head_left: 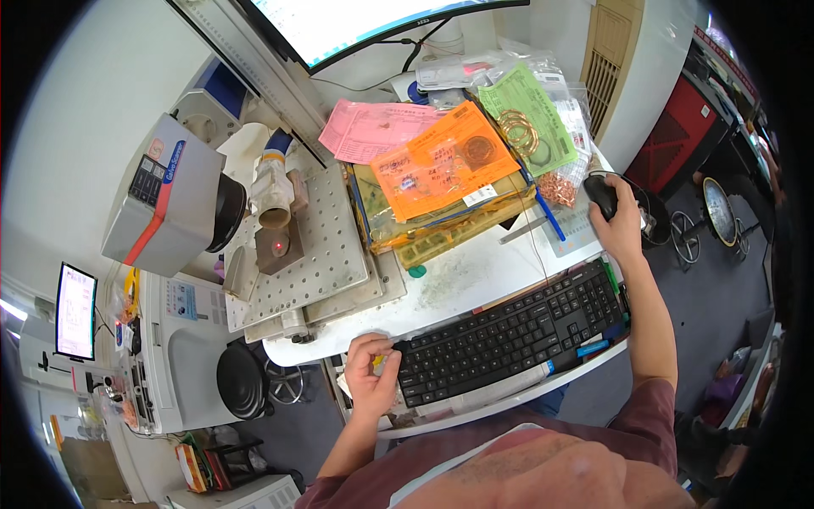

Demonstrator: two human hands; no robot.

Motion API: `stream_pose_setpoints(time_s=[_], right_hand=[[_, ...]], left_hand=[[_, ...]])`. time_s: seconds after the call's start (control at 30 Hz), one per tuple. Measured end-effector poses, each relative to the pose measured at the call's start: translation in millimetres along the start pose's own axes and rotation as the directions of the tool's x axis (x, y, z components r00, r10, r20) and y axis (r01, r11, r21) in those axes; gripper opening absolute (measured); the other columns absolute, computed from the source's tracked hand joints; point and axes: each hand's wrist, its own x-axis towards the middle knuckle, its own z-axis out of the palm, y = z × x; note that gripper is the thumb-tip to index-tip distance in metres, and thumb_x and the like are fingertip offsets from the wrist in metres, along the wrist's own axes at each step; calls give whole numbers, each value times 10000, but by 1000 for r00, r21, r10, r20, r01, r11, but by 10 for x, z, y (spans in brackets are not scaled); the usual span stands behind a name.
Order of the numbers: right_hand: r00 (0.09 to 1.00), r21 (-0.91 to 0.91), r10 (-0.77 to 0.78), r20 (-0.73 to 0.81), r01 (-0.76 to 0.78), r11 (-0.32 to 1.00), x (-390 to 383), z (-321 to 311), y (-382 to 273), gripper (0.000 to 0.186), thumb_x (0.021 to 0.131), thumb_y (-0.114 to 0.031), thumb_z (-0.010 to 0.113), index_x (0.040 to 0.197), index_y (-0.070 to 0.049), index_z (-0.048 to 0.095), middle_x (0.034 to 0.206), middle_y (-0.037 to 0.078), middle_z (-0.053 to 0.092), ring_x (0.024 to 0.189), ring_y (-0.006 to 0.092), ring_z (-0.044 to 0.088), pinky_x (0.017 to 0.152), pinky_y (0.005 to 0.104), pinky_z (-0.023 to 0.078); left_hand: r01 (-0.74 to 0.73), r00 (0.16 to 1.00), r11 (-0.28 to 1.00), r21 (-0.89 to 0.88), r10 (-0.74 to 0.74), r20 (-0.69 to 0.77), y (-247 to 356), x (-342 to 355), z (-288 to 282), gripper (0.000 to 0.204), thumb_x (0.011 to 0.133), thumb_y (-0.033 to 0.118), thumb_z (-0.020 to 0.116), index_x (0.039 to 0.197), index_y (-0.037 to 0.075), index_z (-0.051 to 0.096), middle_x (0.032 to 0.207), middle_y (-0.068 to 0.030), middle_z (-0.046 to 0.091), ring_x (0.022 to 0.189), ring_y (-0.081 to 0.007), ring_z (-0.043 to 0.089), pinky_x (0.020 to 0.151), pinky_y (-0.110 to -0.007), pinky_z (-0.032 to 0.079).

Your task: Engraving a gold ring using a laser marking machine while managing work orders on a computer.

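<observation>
My right hand (pixel 621 222) rests over a black computer mouse (pixel 600 197) at the right end of the white desk, fingers wrapped round it. At the left end of a black keyboard (pixel 509 335), my left hand (pixel 371 377) is closed, thumb toward the curled fingers. A small yellowish bit shows between them, too small to name. The keyboard lies on a pull-out tray (pixel 483 397) below the desk edge. Close to the mouse are a blue pen (pixel 551 216) and a bag of copper-coloured pieces (pixel 558 188).
A grey laser marking head (pixel 170 195) stands over a perforated metal plate (pixel 331 246) at left; a red dot glows on a small block (pixel 278 246). Orange (pixel 445 161), pink (pixel 373 127) and green (pixel 526 110) slips lie on stacked trays (pixel 458 237). A monitor (pixel 356 25) is behind.
</observation>
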Motion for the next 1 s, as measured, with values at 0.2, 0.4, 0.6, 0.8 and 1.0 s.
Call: stream_pose_setpoints(time_s=[0.2,0.4,0.6,0.8,1.0], right_hand=[[999,25,30,29,-31,999,11,-5,-6,572,853,-80,721,1395,-6,551,1343,247,621,1227,441,619,1058,451,495],[994,-61,-111,-1,111,992,20,-13,30,550,862,-83,726,1378,-6,554,1340,241,626,1223,434,626,1052,454,499],[988,-130,-154,5,153,980,18,12,14,498,873,-86,732,1336,14,580,1321,244,635,1208,435,629,1049,453,499],[999,-37,-54,-2,54,998,41,-20,-159,480,864,-81,742,1309,19,590,1326,239,638,1205,431,632,1048,453,501],[999,2,47,-11,-47,999,18,7,-85,483,865,-85,743,1310,19,586,1326,241,638,1201,435,632,1046,454,503]], left_hand=[[3,1000,1000,13,-3,0,18,7,5,233,883,-90,735,1098,-14,686,1196,-120,616,976,-147,637,886,-271,527],[6,1000,1000,10,-6,10,55,22,27,241,880,-110,708,1096,-8,681,1183,-104,603,975,-139,614,883,-267,507],[2,1000,1000,18,-2,-1,53,31,22,239,874,-101,733,1090,-8,690,1172,-114,618,962,-146,632,879,-271,525],[-15,1000,1000,24,15,0,44,41,21,238,873,-100,735,1089,-9,692,1170,-113,619,957,-147,630,877,-269,524],[-8,1000,999,33,8,1,56,42,17,235,871,-99,734,1086,-12,697,1173,-114,620,957,-151,631,881,-273,522]])
